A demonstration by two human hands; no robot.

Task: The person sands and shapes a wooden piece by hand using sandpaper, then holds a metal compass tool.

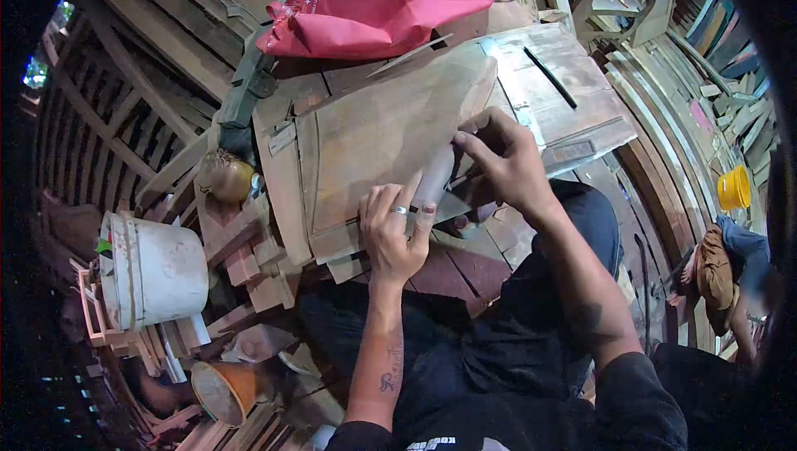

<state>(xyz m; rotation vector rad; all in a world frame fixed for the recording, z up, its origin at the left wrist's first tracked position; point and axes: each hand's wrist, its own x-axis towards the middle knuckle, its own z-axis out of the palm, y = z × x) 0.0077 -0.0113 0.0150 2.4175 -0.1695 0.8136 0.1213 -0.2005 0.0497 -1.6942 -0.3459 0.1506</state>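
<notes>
A pale grey, narrow strip (435, 175), perhaps folded or rolled, slants between my hands over the near edge of a wooden panel (365, 136); I cannot make out its material. Around its lower end are the thumb and forefinger of my left hand (392, 231), which wears a ring; the other fingers rest on the panel. The strip's upper end is pinched between thumb and forefinger of my right hand (508, 160). The panel lies tilted, with a raised frame along its left side.
A red bag (390, 3) lies behind the panel. To the right is a dark thin stick (550, 78) on the work surface. A white bucket (162, 268) and an orange container (222, 393) stand left among wood offcuts. Another person (722, 264) sits far right near a yellow bucket (734, 189).
</notes>
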